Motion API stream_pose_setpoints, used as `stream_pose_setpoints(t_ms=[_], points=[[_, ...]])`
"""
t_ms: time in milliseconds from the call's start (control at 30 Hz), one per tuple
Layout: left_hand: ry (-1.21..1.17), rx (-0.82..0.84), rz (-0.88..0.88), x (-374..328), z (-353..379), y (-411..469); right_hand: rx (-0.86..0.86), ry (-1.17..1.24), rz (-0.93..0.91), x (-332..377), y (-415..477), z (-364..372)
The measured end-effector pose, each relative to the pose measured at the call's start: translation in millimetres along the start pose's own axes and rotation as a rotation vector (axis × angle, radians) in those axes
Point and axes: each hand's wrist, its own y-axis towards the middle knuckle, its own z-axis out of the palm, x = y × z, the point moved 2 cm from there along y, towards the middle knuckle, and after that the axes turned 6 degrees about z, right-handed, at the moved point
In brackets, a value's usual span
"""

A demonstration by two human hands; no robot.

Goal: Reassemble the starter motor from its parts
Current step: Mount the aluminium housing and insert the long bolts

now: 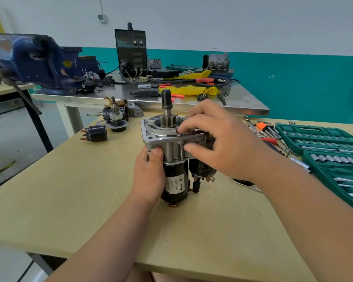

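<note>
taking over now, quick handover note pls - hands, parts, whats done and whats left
Left hand grips the starter motor, which stands upright on the wooden table, pinion shaft up.
Right hand pinches the nose housing flange by a long bolt.
Done: housing and solenoid sit on the body.
Left: probably tightening the bolts; tightness cannot be told. Socket set right, loose parts far left.

White wall (212, 21) with teal lower band (293, 78), grey floor (8, 139), pale wooden table (90, 200), steel-topped bench (243, 100) behind
</note>
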Motion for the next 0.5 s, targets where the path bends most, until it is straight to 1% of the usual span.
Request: stream_pose_setpoints(t_ms=[133, 333, 500], points=[[-0.052, 0.033, -0.026, -0.4, 0.8, 0.6, -0.104, -0.108, -0.060, 2.0, -0.6, 4.7], [-0.069, 0.060, -0.046, -1.7, -1.9, 1.0, -0.175, -0.096, -0.139, 1.2, 2.6, 9.3], [-0.054, 0.076, -0.028, -3.6, -1.9, 2.0, -0.212, -0.079, -0.137, -1.3, 1.3, 11.0]])
